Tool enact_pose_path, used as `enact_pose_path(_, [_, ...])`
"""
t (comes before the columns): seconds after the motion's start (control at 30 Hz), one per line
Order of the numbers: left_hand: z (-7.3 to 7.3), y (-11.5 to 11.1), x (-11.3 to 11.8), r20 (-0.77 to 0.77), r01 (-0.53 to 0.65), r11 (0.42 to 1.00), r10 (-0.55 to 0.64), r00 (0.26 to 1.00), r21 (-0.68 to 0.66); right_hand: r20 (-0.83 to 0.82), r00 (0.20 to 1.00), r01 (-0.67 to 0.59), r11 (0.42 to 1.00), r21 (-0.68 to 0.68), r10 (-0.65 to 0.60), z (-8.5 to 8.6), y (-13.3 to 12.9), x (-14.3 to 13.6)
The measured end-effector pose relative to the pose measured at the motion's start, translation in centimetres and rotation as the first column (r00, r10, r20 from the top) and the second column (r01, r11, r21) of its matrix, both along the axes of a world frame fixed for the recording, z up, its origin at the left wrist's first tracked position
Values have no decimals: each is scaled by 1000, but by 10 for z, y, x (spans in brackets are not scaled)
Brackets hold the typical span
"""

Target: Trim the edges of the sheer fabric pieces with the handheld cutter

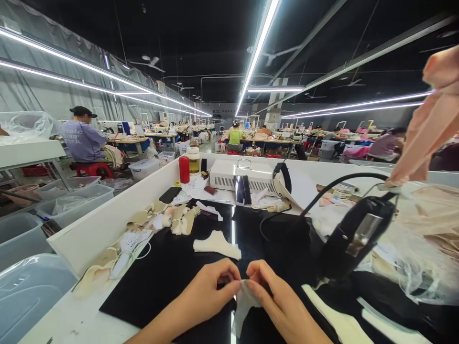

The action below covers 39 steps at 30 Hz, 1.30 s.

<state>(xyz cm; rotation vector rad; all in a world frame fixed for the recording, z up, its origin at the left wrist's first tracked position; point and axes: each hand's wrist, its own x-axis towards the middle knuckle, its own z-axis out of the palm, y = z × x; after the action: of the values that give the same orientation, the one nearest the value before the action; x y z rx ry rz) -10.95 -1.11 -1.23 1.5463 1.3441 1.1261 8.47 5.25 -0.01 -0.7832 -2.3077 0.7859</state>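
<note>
Both hands meet low in the middle of the head view, above a glossy black board (154, 282). My left hand (211, 291) pinches one edge of a thin whitish fabric piece (244, 306) between thumb and fingers. On the other side, my right hand (270, 296) grips the same piece close by, its thumb near the left thumb. The rest of the piece hangs down between them. Just beyond the hands lies a cream fabric piece (217, 244), flat on the board.
Beige cut pieces (182, 217) are heaped at the left. A black machine (358, 239) stands at the right, near pale strips (333, 315). Behind are a white vented box (242, 176), a propped phone (243, 190) and a red can (184, 169). A person in purple (83, 138) sits far left.
</note>
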Motion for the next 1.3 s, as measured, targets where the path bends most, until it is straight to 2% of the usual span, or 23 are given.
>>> enact_pose_path(0.2, [-5, 8, -7, 199, -95, 995, 97, 975, -23, -69, 998, -3, 1000, -25, 1, -5, 14, -12])
enact_pose_path(0.37, [3, 18, -24, 199, -212, 977, 206, 958, 8, -106, 994, 25, 999, 43, -20, -2, 28, -33])
enact_pose_path(0.53, [20, 36, -49, 39, -310, 947, 308, 951, 87, -94, 990, 115, 982, 148, -102, 2, 42, -63])
enact_pose_path(0.63, [23, 47, -60, -98, -326, 935, 340, 935, 140, -42, 990, 144, 961, 235, -138, -2, 51, -77])
enact_pose_path(0.87, [3, 59, -67, -404, -269, 931, 351, 845, 246, 117, 976, 118, 892, 436, -186, -23, 64, -90])
enact_pose_path(1.07, [-6, 57, -66, -567, -213, 934, 344, 748, 285, 167, 963, 110, 871, 479, -213, -32, 62, -91])
enact_pose_path(1.2, [-10, 56, -66, -629, -205, 922, 376, 680, 329, 119, 970, 135, 881, 453, -210, -29, 59, -93])
enact_pose_path(1.3, [-11, 53, -69, -639, -184, 903, 408, 652, 388, 57, 980, 149, 895, 421, -190, -17, 48, -90])
